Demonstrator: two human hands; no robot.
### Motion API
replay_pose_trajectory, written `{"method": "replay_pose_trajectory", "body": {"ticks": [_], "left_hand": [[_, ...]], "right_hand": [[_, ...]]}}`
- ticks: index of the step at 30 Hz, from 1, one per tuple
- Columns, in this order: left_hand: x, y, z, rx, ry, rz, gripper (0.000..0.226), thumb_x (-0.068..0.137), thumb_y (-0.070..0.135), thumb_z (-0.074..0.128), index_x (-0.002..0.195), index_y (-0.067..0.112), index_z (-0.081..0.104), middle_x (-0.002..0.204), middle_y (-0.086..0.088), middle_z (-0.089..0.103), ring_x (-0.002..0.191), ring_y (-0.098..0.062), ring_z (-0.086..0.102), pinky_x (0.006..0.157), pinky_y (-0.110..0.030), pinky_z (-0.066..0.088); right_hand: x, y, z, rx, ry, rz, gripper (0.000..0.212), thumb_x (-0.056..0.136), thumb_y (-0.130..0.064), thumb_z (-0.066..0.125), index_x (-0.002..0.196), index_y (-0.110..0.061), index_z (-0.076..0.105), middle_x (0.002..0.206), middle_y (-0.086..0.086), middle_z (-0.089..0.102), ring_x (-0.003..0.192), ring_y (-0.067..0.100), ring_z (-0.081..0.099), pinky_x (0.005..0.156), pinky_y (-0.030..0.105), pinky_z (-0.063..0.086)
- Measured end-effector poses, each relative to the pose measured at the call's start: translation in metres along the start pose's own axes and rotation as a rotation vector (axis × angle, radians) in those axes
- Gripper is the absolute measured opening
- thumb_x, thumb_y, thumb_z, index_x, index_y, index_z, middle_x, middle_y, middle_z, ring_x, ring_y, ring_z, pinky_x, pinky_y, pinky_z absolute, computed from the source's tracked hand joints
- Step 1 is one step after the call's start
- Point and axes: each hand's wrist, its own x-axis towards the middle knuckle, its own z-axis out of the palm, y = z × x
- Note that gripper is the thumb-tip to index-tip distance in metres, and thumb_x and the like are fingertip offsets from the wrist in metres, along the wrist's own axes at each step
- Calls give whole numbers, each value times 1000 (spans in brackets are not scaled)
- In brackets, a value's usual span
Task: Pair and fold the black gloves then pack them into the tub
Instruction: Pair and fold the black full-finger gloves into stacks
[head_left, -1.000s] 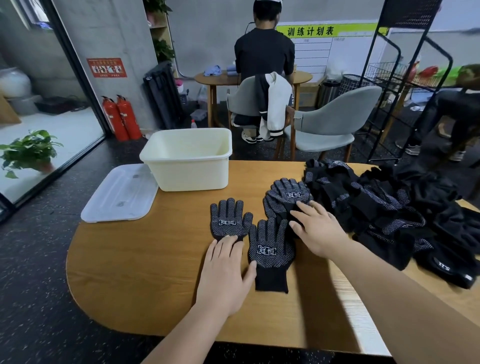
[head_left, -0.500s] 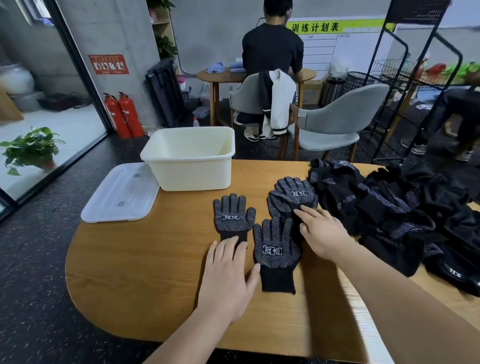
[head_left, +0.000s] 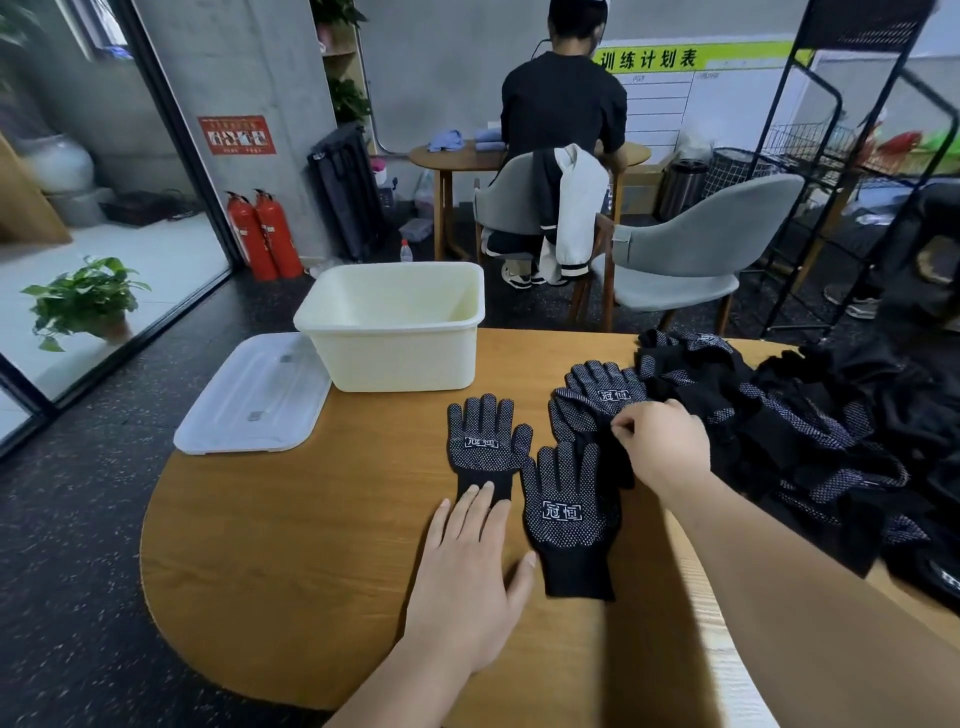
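left hand (head_left: 467, 561): flat on the table (head_left: 291, 545), lower centre of frame. Fingers are straight with the tips on the cuff of the left glove (head_left: 485, 441). It grips nothing.
right hand (head_left: 660, 447): centre right. Fingers are curled, and thumb and forefinger pinch an edge of the upper glove (head_left: 597, 397).
near glove (head_left: 569, 519): lies flat at centre, dotted side up, its fingertips touching the upper glove's lower part.
glove pile (head_left: 810, 431): loose heap at the right edge, and the upper glove lies against it.
tub (head_left: 395, 332): upper centre, with no gloves showing inside. The lid (head_left: 254, 395) is off, just to its left.
risk, drag: lifting the upper glove probably skews the near glove where the two touch.
risk, snag: the pile fabric is in contact, so a pull may bring an extra glove along.
risk, slip: the pinch looks shallow, on an edge only, and the knit could slide out.
risk, mispair: the gloves look identical, so two same-handed ones could get matched. Check the thumb sides first.
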Motion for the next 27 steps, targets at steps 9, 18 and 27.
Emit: {"method": "replay_pose_trajectory", "body": {"ticks": [9,18,27], "left_hand": [[2,-3,2,-28,-10,17,70,105,68,9,167,35,17,178,5,1,162,-10,-9,133,-40,2],[3,-2,2,37,-30,24,71,108,59,14,169,23,17,176,5,10,162,-13,5,133,-41,4],[15,2,-3,-112,-36,-33,68,110,56,23,169,22,20,176,7,13,161,-10,9,133,-36,4]], "right_hand": [[-28,4,-59,356,391,56,17,104,-29,60,118,-23,68,102,2,63,98,25,58,80,39,45],[-159,38,-7,107,272,-241,12,81,-18,79,86,-20,69,87,-6,68,85,25,65,75,40,50],[-169,37,-9,122,286,-340,12,84,-28,53,87,-17,58,76,-4,60,74,23,57,72,41,46]]}}
